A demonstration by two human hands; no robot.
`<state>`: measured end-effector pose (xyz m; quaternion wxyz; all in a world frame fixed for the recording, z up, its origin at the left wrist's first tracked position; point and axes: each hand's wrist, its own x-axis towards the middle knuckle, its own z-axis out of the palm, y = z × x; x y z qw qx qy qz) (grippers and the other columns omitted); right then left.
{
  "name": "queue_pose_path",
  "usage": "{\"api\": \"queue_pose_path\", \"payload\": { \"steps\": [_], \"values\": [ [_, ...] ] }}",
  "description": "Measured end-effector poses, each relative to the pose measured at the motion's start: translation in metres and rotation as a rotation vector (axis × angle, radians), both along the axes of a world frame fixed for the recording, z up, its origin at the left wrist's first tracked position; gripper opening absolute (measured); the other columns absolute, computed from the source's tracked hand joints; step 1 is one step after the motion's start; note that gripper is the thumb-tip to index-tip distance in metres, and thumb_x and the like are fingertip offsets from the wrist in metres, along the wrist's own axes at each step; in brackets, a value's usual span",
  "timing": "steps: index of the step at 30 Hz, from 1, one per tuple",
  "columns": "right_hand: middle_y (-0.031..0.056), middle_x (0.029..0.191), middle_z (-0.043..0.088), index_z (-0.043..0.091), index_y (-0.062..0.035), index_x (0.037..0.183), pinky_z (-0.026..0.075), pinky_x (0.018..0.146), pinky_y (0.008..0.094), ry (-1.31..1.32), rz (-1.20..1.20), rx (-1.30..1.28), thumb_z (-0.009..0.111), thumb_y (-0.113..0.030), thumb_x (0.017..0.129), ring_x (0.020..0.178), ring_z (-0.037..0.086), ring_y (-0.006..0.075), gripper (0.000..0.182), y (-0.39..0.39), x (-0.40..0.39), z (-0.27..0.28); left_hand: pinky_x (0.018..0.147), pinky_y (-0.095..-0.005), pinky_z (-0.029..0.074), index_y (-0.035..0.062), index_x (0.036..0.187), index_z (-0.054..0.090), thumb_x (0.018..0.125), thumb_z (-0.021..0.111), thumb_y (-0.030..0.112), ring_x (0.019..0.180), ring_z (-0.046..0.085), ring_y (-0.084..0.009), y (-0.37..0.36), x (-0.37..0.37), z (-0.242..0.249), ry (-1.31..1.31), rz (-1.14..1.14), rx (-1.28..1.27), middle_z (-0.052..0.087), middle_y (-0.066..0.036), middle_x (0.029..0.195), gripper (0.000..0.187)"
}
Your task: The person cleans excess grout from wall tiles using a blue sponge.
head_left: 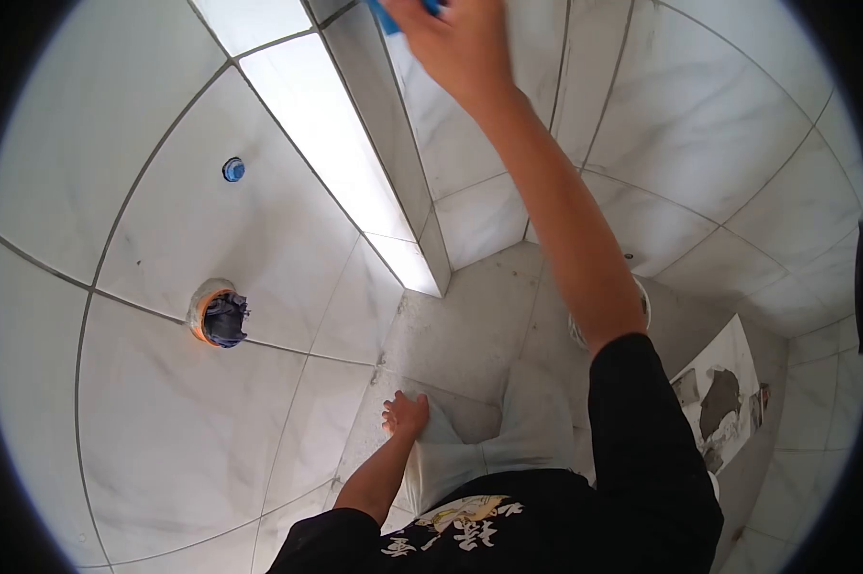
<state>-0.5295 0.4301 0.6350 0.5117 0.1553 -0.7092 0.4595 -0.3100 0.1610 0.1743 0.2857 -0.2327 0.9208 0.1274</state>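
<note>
My right hand (460, 43) is raised at the top of the view, its fingers closed around a blue object (393, 14) partly cut off by the frame edge. Behind it stand tiled wall faces (489, 210) with dark joints. Low at the centre, my left hand (406, 413) hangs beside my knee with fingers apart and slightly curled, holding nothing. The tiled wall (221, 411) at the left is the surface nearest to it.
A pipe opening (223, 318) stuffed with dark material and a blue plug (233, 169) sit in the left wall. A bucket (646, 304) is partly hidden behind my right arm. A white board (738, 373) with grey paste lies at the right.
</note>
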Motion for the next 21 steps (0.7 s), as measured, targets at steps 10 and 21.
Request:
{"api": "queue_pose_path", "payload": {
  "steps": [10,21],
  "values": [
    [0.0141,0.089,0.073,0.071,-0.0019,0.107,0.054,0.071,0.0294,0.096,-0.019,0.032,0.070,-0.010,0.088,0.076,0.069,0.0184,0.022,0.025,-0.002,-0.032,0.104,-0.0573,0.039,0.0072,0.140,0.050,0.085,0.057,0.050,0.129,0.048,-0.0429,0.003,-0.001,0.000,-0.030,-0.022,-0.018,0.048,-0.024,0.141,0.070],
    [0.0152,0.089,0.069,0.068,-0.0047,0.104,0.053,0.073,0.0442,-0.320,-0.065,0.279,0.065,-0.005,0.084,0.087,0.063,0.0358,0.021,0.023,0.005,-0.180,0.106,-0.0590,0.039,0.0103,0.146,0.045,0.087,0.057,0.052,0.134,0.044,-0.0449,0.007,-0.006,0.014,-0.079,-0.019,-0.005,0.043,-0.025,0.146,0.073]
  ]
}}
